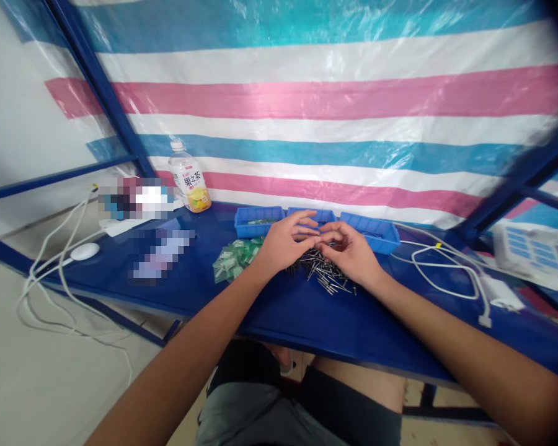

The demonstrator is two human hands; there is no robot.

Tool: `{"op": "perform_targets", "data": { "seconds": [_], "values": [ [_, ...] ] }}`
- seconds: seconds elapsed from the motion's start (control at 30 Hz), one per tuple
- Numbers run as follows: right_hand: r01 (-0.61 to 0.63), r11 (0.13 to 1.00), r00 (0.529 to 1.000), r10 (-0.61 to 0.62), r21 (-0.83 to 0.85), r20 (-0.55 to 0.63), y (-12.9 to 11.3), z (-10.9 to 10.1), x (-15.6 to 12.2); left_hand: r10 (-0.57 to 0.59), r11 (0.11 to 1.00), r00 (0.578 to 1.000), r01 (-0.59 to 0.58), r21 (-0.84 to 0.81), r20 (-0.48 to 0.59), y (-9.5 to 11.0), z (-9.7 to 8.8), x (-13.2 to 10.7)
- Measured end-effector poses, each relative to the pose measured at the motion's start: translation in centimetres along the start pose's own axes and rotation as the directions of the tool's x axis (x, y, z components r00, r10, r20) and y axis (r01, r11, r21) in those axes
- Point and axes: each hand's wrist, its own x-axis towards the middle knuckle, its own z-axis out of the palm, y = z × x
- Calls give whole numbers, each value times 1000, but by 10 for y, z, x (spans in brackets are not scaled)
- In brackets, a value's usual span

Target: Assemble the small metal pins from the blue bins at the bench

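Over a pile of thin dark metal pins, perhaps screws or rivets [328, 275], my left hand [286, 243] and my right hand [349, 254] meet at the fingertips. The thumbs and fingers of both are bent together in a pinch. Whatever is between them is too small or hidden to make out. Left of the pins, partly behind my left wrist, lies a heap of small green clear packets [236, 260]. Just behind my hands stand a left blue bin [259, 230] with some small pieces inside, a middle blue bin [328, 215] and a right blue bin [385, 243] holding dark pins.
The blue table [302, 322] has a drink bottle [190, 179] at its back left. White cables [446, 266] and a white charger [502, 294] lie right, near a white device with blue keys [532, 254]. A white mouse [84, 251] sits left. Striped sheeting [307, 99] hangs behind.
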Motion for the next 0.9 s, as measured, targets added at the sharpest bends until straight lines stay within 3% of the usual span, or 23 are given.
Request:
{"op": "perform_targets", "data": {
  "seconds": [0.13, 0.23, 0.33, 0.47, 0.7, 0.9],
  "values": [
    [60, 994, 997, -64, -92, -41, -3, -2, -1, 61, 980, 996, -48, 195, -59, 5, -4, 0],
    [59, 979, 993, -78, -195, -89, -2, -6, -1, 16, 954, 1000, -18, 301, 9, 7, -8, -1],
    [115, 944, 981, -157, -310, -112, 0, -9, -1, -12, 959, 996, -15, 282, 92, 5, -8, -3],
    [183, 904, 970, -231, -387, -81, -1, -9, -1, 11, 959, 995, -37, 280, 96, 3, -5, -4],
    [188, 922, 979, -204, -339, -13, -3, -6, -2, -14, 972, 999, 2, 234, 49, -1, -6, 0],
    [92, 967, 991, -112, -239, -70, -1, -4, -2, -3, 997, 999, 5, 72, -40, -13, -4, 1]
  ]
}}
